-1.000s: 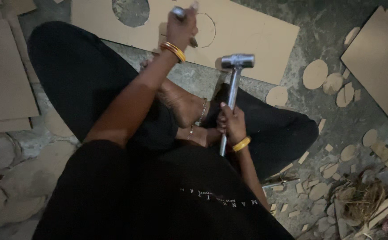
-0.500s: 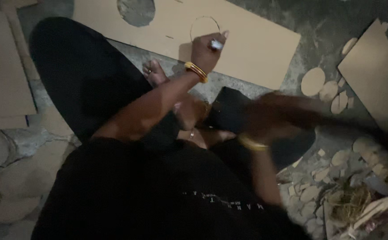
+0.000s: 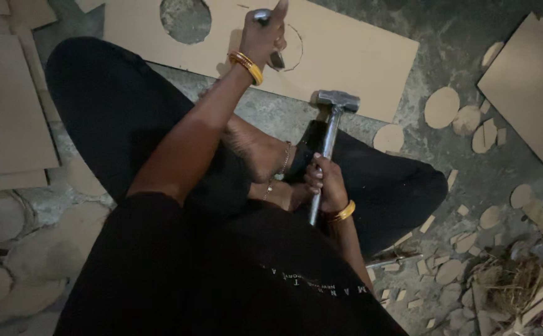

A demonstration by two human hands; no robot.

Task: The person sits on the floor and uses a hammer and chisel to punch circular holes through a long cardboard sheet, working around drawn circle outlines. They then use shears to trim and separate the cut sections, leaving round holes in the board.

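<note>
I sit cross-legged on a rough floor. My left hand, with a gold bangle on the wrist, is closed around a short metal punch that stands on a tan cardboard sheet, at a partly cut circle line. A round hole is cut in the sheet to its left. My right hand grips the handle of a steel hammer near my lap. The hammer head is raised, just short of the sheet's near edge.
Cut cardboard discs and small scraps are scattered over the floor on the right. Another cardboard sheet lies at the far right. Stacked sheets lie on the left.
The hammer swung in a blur half a second ago and is now held upright again by my lap. My left hand stays on the punch at the sheet.
</note>
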